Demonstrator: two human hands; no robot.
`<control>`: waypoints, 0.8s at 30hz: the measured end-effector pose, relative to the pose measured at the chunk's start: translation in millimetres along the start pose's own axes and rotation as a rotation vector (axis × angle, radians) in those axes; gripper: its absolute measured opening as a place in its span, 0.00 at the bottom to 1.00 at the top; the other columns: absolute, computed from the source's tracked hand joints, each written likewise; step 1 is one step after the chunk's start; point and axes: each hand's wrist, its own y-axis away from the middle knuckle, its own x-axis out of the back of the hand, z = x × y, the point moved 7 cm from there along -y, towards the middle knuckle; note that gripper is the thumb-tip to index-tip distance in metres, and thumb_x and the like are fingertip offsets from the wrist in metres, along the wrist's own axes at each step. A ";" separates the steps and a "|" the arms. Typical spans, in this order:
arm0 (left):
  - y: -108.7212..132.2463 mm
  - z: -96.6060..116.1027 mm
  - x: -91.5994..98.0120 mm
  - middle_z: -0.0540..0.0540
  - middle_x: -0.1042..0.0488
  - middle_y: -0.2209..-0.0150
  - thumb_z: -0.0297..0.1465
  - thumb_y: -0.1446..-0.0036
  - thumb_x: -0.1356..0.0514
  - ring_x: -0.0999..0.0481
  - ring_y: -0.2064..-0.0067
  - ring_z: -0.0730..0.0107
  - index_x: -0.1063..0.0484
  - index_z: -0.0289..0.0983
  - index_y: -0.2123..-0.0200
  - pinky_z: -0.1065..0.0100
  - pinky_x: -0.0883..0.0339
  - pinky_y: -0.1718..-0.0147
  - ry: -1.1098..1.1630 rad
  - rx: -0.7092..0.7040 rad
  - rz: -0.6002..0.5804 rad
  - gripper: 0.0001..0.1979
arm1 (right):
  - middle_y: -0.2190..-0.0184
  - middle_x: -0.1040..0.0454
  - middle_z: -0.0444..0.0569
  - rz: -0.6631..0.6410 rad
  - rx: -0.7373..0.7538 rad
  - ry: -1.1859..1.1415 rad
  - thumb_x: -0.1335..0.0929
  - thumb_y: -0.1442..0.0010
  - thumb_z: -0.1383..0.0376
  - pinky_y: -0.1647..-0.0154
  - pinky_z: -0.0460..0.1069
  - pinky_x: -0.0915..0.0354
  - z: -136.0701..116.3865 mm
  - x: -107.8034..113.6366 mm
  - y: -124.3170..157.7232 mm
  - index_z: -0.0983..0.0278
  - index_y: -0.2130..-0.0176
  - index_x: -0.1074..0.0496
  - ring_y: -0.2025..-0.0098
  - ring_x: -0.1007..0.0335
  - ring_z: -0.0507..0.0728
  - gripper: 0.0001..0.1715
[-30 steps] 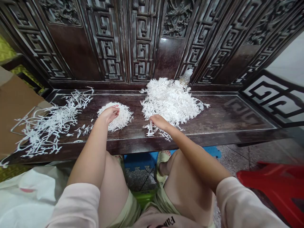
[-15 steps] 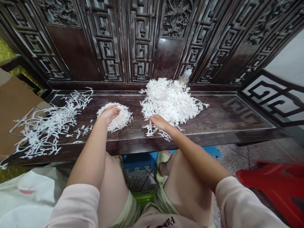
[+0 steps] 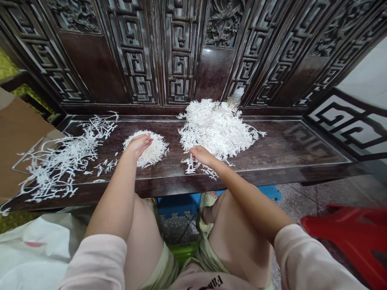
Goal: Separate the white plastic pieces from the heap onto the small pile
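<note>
My left hand (image 3: 139, 145) is over a small mound of short white spiky plastic pieces (image 3: 157, 149), its fingers stretched out to the right and slightly apart. Nothing can be made out in it. My right hand (image 3: 201, 155) is closed in a pinch at the front edge of a larger heap of white branched plastic pieces (image 3: 216, 125). From its fingers a white branched plastic piece (image 3: 190, 165) hangs down close to the bench's front edge. More such pieces (image 3: 210, 172) lie just under the right wrist.
The dark wooden bench (image 3: 287, 153) has a carved back. A tangle of bare white plastic stems (image 3: 66, 157) lies at left beside a cardboard box (image 3: 24, 137). Behind the large heap stands a clear bottle with a white cap (image 3: 237, 96). A red stool (image 3: 347, 233) is at right, a white bag (image 3: 39, 245) at lower left.
Almost nothing differs. Both hands keep their places, with only a very slight shift of the left fingers.
</note>
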 end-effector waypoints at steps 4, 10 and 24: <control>1.0 -1.6 1.4 0.46 0.29 0.73 0.22 0.59 0.39 0.27 0.68 0.74 0.33 0.32 0.73 0.71 0.34 0.64 -0.053 0.019 -0.018 0.07 | 0.85 0.45 0.42 -0.002 0.003 0.002 0.44 0.51 0.61 0.79 0.45 0.53 0.0 0.2 0.1 0.65 0.83 0.44 0.82 0.51 0.48 0.14; 2.0 4.4 2.2 0.46 0.28 0.76 0.22 0.66 0.37 0.27 0.68 0.71 0.33 0.33 0.77 0.71 0.35 0.67 -0.222 -0.076 0.025 0.08 | 0.84 0.43 0.43 0.003 0.002 0.002 0.44 0.50 0.61 0.78 0.45 0.52 1.8 -0.6 -1.2 0.65 0.82 0.42 0.81 0.49 0.48 0.14; 2.6 11.4 -6.6 0.47 0.27 0.74 0.26 0.65 0.37 0.27 0.69 0.70 0.34 0.35 0.77 0.73 0.39 0.69 -0.364 -0.192 0.005 0.08 | 0.85 0.45 0.42 0.008 -0.002 0.002 0.43 0.51 0.60 0.79 0.45 0.54 0.9 -0.3 -0.3 0.65 0.82 0.44 0.82 0.51 0.48 0.14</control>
